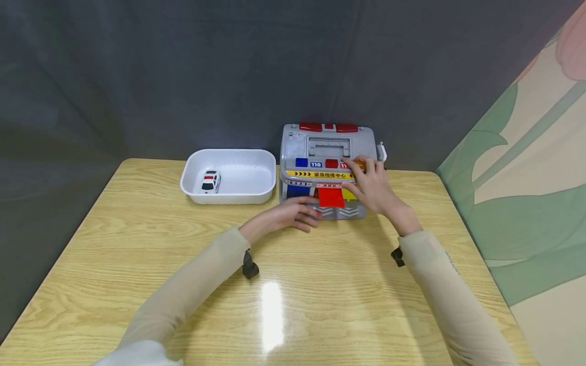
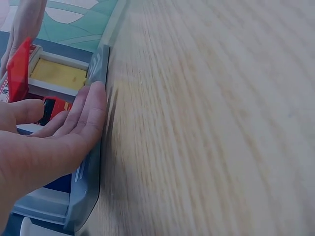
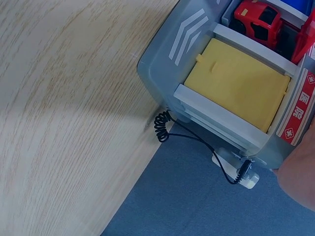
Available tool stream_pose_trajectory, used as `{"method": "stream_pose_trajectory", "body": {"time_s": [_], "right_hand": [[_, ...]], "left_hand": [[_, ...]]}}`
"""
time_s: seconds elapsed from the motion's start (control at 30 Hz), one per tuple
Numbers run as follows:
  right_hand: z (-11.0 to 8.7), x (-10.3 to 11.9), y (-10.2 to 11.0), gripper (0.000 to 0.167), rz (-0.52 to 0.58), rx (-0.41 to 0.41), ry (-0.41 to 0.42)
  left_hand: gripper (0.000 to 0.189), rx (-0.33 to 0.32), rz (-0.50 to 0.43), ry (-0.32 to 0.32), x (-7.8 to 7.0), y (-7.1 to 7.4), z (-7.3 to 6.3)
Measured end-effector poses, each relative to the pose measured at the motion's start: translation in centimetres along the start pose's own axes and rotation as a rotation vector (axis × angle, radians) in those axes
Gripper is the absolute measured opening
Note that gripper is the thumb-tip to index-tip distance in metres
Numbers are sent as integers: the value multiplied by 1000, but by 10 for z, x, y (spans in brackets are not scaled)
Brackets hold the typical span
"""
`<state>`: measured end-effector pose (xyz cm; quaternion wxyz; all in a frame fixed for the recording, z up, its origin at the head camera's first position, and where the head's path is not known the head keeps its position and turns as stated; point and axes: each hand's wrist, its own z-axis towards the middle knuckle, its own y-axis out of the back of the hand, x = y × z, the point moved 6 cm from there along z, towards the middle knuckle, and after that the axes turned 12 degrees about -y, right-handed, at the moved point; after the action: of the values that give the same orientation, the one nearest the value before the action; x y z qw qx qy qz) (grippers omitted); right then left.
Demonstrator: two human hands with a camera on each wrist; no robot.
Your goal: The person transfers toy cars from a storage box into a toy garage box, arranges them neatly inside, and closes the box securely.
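A grey toy rescue station (image 1: 293, 147) stands at the back of the table. Its red flap (image 1: 331, 197) is swung up over the middle bay, and a red toy car (image 3: 258, 22) sits inside. My left hand (image 1: 290, 213) is at that bay's front, fingers extended and palm toward the car, thumb apart from the fingers in the left wrist view. The right hand (image 1: 373, 185) lies over the station's right top, fingers by the buttons and thumb at the front edge. The yellow door (image 3: 236, 81) and the blue door (image 1: 298, 191) are down on either side.
Left of the station is a white tub (image 1: 247, 173) with a white toy police car (image 1: 210, 181) in it. A coiled black cord runs to a white handset (image 3: 236, 169) on the station's right side. Dark cloth (image 1: 229, 76) hangs behind the table.
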<state>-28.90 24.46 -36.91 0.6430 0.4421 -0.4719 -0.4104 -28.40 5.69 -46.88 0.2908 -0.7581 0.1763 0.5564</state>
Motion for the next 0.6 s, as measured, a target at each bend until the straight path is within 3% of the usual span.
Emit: {"method": "stream_pose_trajectory", "body": {"time_s": [0.23,0.6], "right_hand": [[1,-1,-1,64,-3,2,-9],[0,0,-1,63,5,9,-8]], "left_hand": [[40,45,-31,-18,-3,0,-9],[41,48,-46,-54,-13,1,-26]]}}
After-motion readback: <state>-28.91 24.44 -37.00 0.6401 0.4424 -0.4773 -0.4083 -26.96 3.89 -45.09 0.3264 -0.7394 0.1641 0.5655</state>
